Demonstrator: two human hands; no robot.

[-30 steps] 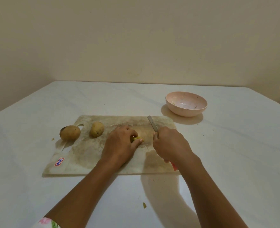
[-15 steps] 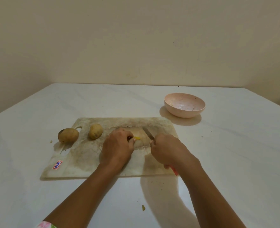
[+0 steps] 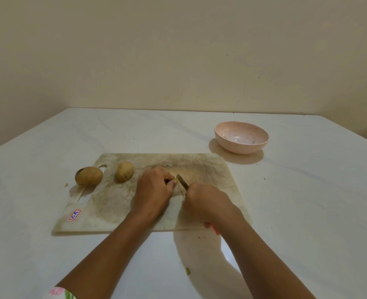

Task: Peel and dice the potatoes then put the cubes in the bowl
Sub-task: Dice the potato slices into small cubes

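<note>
On the worn cutting board (image 3: pixel 208 167), my left hand (image 3: pixel 153 188) curls over a potato piece, of which only a yellow sliver (image 3: pixel 175 180) shows at my fingertips. My right hand (image 3: pixel 206 200) grips a knife (image 3: pixel 182 181); its blade points up-left against that sliver, and the red handle end sticks out below my wrist. One unpeeled potato (image 3: pixel 125 171) lies on the board's left part, and another (image 3: pixel 88 176) sits at the board's handle hole. The pink bowl (image 3: pixel 241 137) stands beyond the board's right corner and holds no cubes.
The board lies on a white table (image 3: pixel 307 201) against a cream wall. A small scrap (image 3: pixel 187 271) lies on the table between my forearms, and another crumb (image 3: pixel 66 185) sits left of the outer potato.
The knife blade has moved left and down toward my left fingertips. My left hand now covers more of the potato piece. Both whole potatoes stayed put.
</note>
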